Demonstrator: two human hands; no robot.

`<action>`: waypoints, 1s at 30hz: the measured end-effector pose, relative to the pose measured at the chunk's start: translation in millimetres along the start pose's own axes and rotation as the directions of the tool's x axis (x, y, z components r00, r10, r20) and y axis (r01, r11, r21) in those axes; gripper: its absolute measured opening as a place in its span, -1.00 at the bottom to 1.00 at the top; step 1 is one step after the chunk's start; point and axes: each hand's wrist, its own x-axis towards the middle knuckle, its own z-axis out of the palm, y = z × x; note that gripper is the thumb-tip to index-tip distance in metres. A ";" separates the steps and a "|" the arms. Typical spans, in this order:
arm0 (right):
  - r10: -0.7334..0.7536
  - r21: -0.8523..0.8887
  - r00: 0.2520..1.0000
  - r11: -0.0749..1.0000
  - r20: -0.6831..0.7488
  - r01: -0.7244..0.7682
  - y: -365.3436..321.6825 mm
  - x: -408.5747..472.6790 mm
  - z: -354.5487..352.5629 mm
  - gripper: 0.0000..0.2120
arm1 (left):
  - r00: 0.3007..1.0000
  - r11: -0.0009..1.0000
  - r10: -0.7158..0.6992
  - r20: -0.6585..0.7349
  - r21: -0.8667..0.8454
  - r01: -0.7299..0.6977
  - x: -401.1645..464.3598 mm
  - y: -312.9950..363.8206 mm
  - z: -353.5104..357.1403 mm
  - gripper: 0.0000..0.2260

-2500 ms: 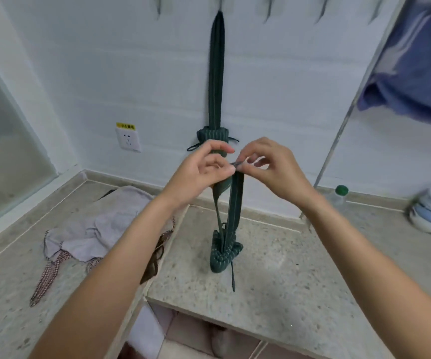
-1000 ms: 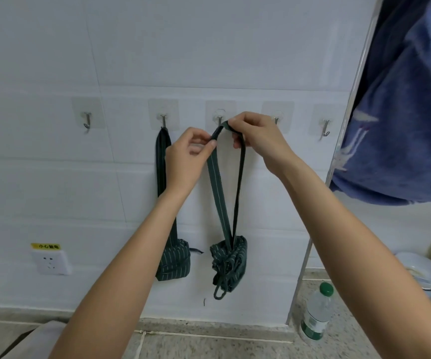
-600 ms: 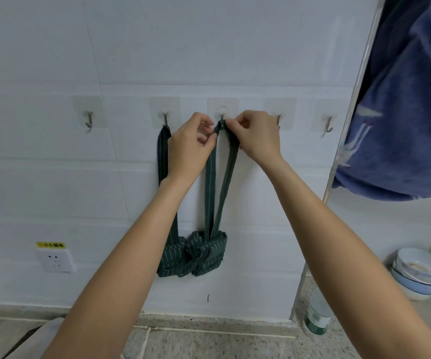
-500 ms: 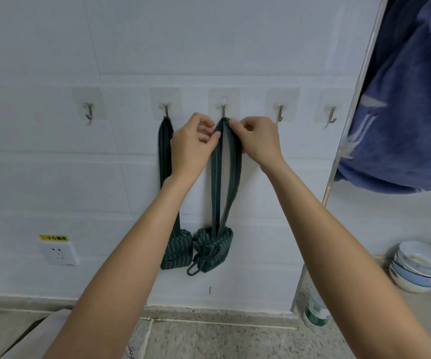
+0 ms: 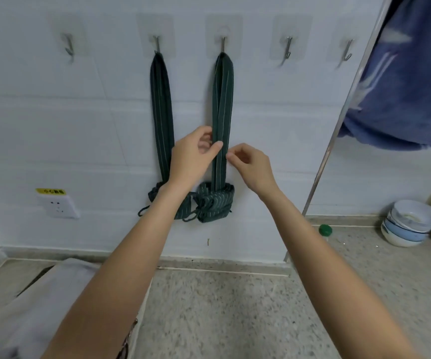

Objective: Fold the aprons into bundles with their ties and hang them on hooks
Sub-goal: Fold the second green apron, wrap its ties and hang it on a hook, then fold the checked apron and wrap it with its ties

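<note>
Both my hands have slid down the strap (image 5: 222, 104) from the hook (image 5: 223, 45). Left hand (image 5: 192, 156) pinches it; right hand (image 5: 250, 164) fingers curl beside it, gripping nothing. Tugging could unhook the loop.

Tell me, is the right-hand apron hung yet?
Hung: the apron's loop sits over the hook, bundle dangling below.

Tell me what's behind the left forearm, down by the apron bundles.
The left apron bundle hangs there, mostly covered by the left forearm: only its left edge and a loose tie loop show. How it is tied is hidden. The right bundle is in plain view.
</note>
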 end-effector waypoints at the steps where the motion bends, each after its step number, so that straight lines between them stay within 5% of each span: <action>1: 0.025 -0.017 0.999 1.000 0.022 -0.025 13.7 -9.0 5.2 -0.94 | 1.000 0.997 0.017 0.024 0.077 -0.019 -11.3 -8.1 2.8 -0.75; 4: 0.047 -0.129 0.991 0.991 0.127 -0.031 48.1 -36.6 17.9 -0.82 | 0.995 0.920 0.068 0.078 0.382 -0.093 -45.4 -35.9 10.3 -0.59; 7: -0.011 -0.105 0.989 0.994 0.146 0.026 67.8 -58.6 23.7 -0.70 | 0.994 0.860 0.024 0.105 0.505 -0.074 -73.4 -56.1 11.8 -0.51; 12: -0.013 0.054 0.990 0.999 0.139 0.005 76.6 -71.9 29.8 -0.59 | 0.980 0.914 -0.074 0.185 0.406 -0.008 -74.4 -63.5 15.6 -0.62; 18: -0.091 -0.242 0.996 0.967 -0.020 0.084 85.3 -65.2 42.3 -0.67 | 0.958 0.969 -0.201 0.207 0.188 0.162 -66.8 -81.0 18.2 -0.70; 26: -0.094 -0.334 0.993 0.941 -0.072 0.065 81.0 -66.5 45.3 -0.65 | 0.991 0.974 -0.083 0.109 0.219 0.058 -72.5 -88.3 29.8 -0.71; 30: -0.269 -0.439 0.953 0.879 -0.140 0.184 74.7 -90.7 36.8 -0.72 | 0.995 0.942 0.086 0.041 0.322 -0.095 -100.9 -66.1 20.4 -0.72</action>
